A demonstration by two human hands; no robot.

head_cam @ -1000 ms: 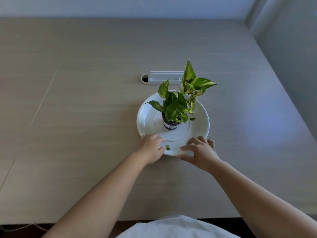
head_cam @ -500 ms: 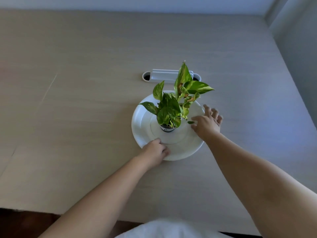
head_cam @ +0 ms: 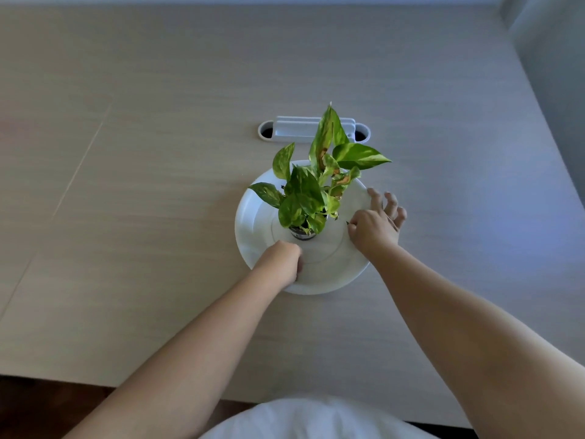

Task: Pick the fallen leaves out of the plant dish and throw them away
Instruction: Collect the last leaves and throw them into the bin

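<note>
A white round dish (head_cam: 253,223) sits on the wooden table, with a small dark pot (head_cam: 302,234) at its centre. The pot holds a green plant (head_cam: 304,191) with several yellow-blotched leaves. My left hand (head_cam: 281,261) rests curled in a fist on the dish's near-left rim; what its fingers cover is hidden. My right hand (head_cam: 375,228) is over the right side of the dish, thumb and forefinger pinched on a small dark fallen leaf (head_cam: 347,222). Only the tip of this leaf shows. The other fingers of that hand are spread over the rim.
A white cable slot cover (head_cam: 294,129) is set into the table just behind the dish. A grey wall (head_cam: 557,74) closes the right side. The table's front edge (head_cam: 126,383) runs close to my body, with dark floor below it.
My right hand left the dish's front rim, reached to the right of the pot and pinched the small leaf there. My left hand closed into a fist over where the front leaf lay.
</note>
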